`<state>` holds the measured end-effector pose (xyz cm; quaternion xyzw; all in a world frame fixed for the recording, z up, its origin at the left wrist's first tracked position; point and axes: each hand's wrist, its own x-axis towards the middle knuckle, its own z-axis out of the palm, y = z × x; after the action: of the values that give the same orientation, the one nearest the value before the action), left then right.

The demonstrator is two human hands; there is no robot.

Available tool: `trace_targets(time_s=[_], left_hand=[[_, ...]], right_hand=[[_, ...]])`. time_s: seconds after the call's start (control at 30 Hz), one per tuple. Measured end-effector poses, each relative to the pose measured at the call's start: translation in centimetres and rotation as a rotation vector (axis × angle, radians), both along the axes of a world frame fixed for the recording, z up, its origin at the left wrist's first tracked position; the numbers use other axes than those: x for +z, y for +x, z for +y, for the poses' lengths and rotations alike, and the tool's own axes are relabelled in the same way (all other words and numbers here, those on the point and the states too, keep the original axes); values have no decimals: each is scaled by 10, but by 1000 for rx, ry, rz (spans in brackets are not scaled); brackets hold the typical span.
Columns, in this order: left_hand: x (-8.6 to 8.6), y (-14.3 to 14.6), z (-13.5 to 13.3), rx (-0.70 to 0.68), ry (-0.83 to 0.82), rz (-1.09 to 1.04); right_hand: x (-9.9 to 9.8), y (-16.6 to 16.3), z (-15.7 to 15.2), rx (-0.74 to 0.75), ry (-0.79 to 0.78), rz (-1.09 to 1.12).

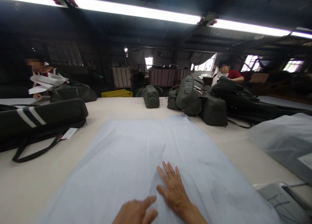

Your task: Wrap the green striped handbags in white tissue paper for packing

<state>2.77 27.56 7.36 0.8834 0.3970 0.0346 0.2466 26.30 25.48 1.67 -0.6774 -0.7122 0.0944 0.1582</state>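
A large, thin, pale bluish-white sheet (pixel 126 152), perhaps plastic, lies spread over the table in front of me with soft creases. My right hand (pixel 174 191) rests flat on it, fingers spread and pointing away from me. Just to its left, at the bottom edge, my left hand (pixel 137 211) is over the sheet, slightly blurred. Its index finger and thumb are apart with nothing visible between them; its other fingers are mostly hidden. Whether the left hand touches the sheet I cannot tell.
A dark bag with white stripes (pixel 58 115) and a tag lies left. Several dark green bags (pixel 190 95) stand at the back right. A translucent-wrapped bundle (pixel 280 136) and a grey device (pixel 284 201) are at right. Two people work across the table; a yellow crate (pixel 117 93) stands behind.
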Motion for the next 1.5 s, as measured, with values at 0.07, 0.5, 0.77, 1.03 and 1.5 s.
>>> trace_targets(time_s=[0.07,0.5,0.77,1.03,1.5], left_hand=[[6,8,33,-46,128,-80],[-29,26,96,202,259,163],[-8,86,71,248,264,3],[-21,62,112,413,113,-273],[-52,85,90,141,214,-95]], right_hand=[[-4,1,-1,4,21,-25],[-3,-2,2,-35,-77,-7],[-8,-1,2,-36,-35,42],[-2,-3,2,-55,-48,99],[5,-8,0,-28,-7,66]])
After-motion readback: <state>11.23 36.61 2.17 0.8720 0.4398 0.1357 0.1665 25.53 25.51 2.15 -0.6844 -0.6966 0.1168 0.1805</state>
